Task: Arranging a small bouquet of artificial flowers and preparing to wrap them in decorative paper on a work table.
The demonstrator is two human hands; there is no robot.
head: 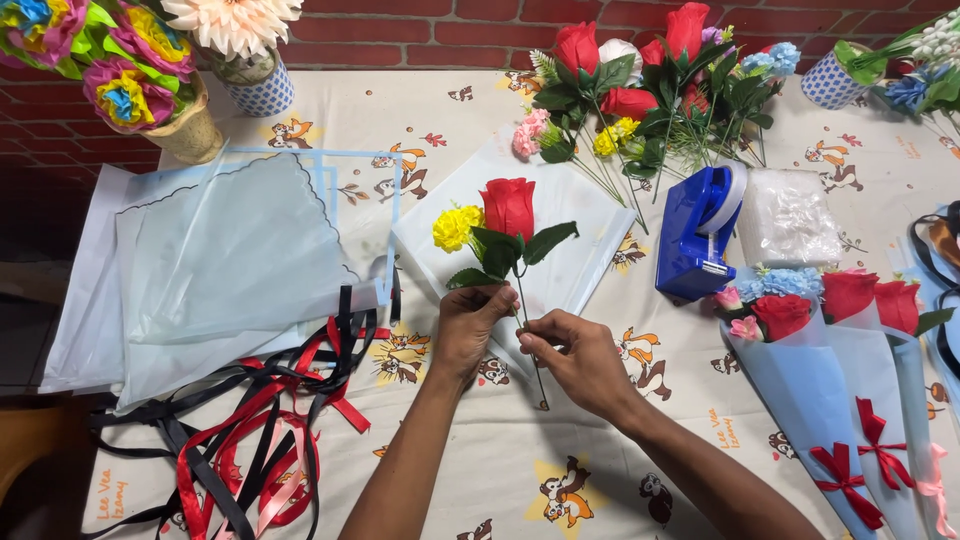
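Observation:
My left hand grips the stems just under the leaves of a red artificial rose and a small yellow flower, held together over a pale blue wrapping sheet. My right hand pinches the thin stems lower down, close beside the left hand. Both hands are over the cartoon-printed tablecloth.
A blue tape dispenser sits right of the sheet. Loose artificial flowers lie behind it. Finished wrapped bouquets with red bows lie at the right. More pale wrapping sheets and tangled red and black ribbons lie left. Vases of flowers stand at the back.

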